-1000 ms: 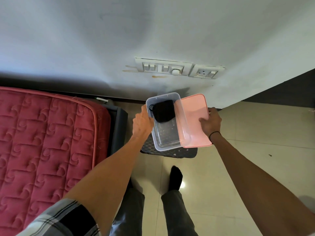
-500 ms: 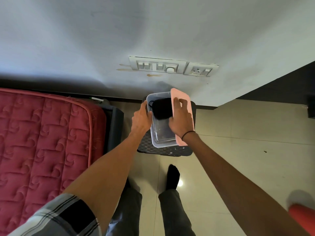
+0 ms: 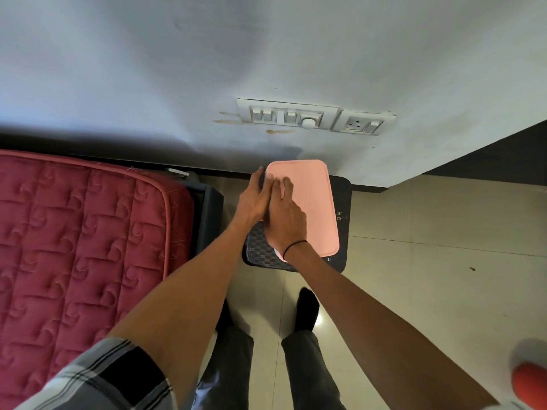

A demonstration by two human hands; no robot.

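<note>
Pink lid (image 3: 310,202): flat rounded rectangle, matte, plain, lying level with its long side running away from me. It covers the container almost fully. All I get of that box (image 3: 277,252) is a pale corner by my right wrist.

The stack sits on a dark checkered stool (image 3: 343,202) against the wall, just right of the red quilted mattress (image 3: 83,232) and below the switch panel (image 3: 287,115) and socket (image 3: 362,124).

Right hand (image 3: 284,220): palm down on the lid's left half, fingers straight and spread, pressing, nothing clasped. It has a thin black band (image 3: 294,247) at the wrist.

Left hand (image 3: 254,199): fingers straight along the lid's left edge, touching it. The thumb is hidden behind the right hand, and I see no wrap around anything.

Writing: no brand or label on the lid. There are small white marks (image 3: 339,216) on the stool by the lid's right edge, too small to read.
</note>
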